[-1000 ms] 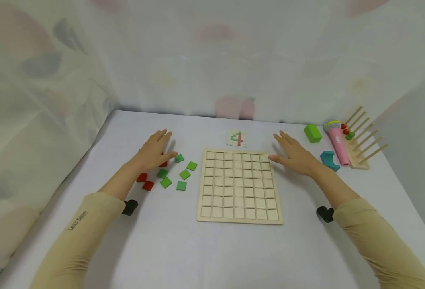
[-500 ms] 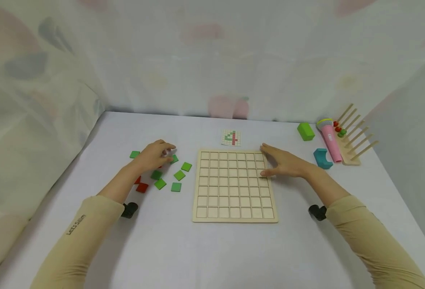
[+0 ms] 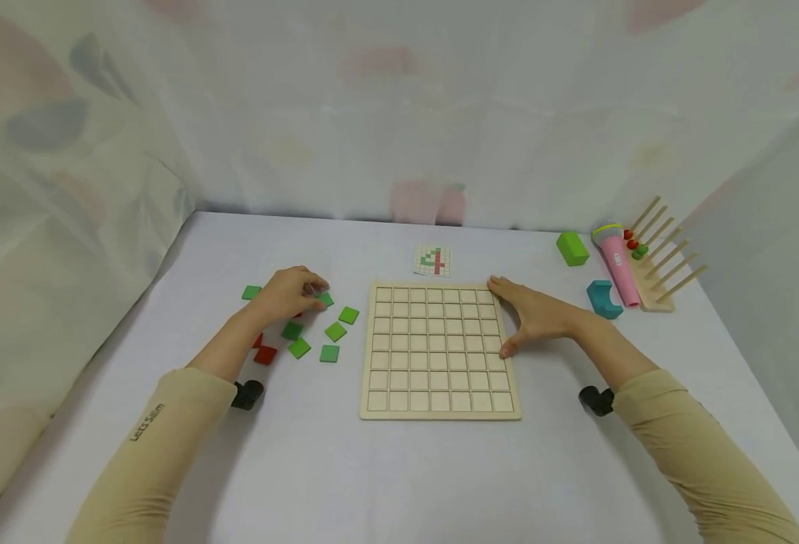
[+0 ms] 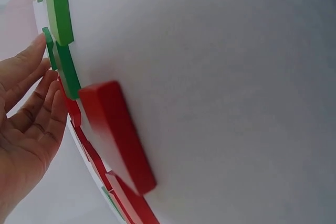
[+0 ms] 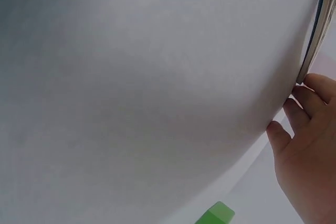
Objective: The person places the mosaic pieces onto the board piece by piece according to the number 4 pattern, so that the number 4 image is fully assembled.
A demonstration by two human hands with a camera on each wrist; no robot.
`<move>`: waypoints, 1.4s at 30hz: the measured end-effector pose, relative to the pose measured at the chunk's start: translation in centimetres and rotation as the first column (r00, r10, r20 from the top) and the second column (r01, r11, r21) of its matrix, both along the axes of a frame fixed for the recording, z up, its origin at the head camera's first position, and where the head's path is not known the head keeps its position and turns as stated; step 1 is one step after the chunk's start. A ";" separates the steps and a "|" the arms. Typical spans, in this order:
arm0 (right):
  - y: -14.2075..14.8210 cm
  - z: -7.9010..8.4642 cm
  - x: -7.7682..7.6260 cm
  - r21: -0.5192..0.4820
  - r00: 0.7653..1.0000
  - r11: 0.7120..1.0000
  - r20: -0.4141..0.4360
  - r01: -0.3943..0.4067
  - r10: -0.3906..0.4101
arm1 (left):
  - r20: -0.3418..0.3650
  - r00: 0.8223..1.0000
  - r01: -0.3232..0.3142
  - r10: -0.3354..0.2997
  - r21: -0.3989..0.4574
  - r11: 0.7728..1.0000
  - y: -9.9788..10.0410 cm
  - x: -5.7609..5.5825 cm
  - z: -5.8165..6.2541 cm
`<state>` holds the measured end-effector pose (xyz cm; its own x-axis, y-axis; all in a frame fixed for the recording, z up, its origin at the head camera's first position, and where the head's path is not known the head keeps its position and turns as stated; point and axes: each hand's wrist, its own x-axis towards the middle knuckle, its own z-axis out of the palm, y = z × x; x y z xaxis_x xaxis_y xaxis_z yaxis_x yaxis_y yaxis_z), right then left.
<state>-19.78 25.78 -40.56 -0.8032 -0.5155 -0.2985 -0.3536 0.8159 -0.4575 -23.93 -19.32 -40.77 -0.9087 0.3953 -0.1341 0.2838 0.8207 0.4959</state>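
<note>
My left hand bends its fingers over the scattered tiles on the left. Its thumb and forefinger pinch a green tile that lies on the table; the left wrist view shows the fingertips at the edge of this green tile. Around it lie several more green tiles and red tiles, some partly hidden by the hand. My right hand touches the right side of a wooden grid board, fingers spread, with fingertips by the far corner and the thumb lower along the edge.
Behind the board lies a small pattern card with green and red squares. At the far right stand a green block, a teal curved block, a pink toy microphone and a wooden peg rack. Cloth walls enclose the table.
My left hand has come down and curled its fingers to a green tile, uncovering another green tile behind it. The right hand has moved left and down onto the board's right edge.
</note>
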 end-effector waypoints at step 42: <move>0.0 0.0 0.2 0.029 0.999 0.999 -0.032 -0.018 0.019 | -0.007 1.000 0.000 0.002 0.237 0.972 8.3 -1.3 1.8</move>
<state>-19.53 25.77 -40.56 -0.8032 -0.5216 -0.2875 -0.3827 0.8219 -0.4220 -25.24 -11.03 -38.95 -0.9098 0.4139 -0.0303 0.2873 0.6807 0.6739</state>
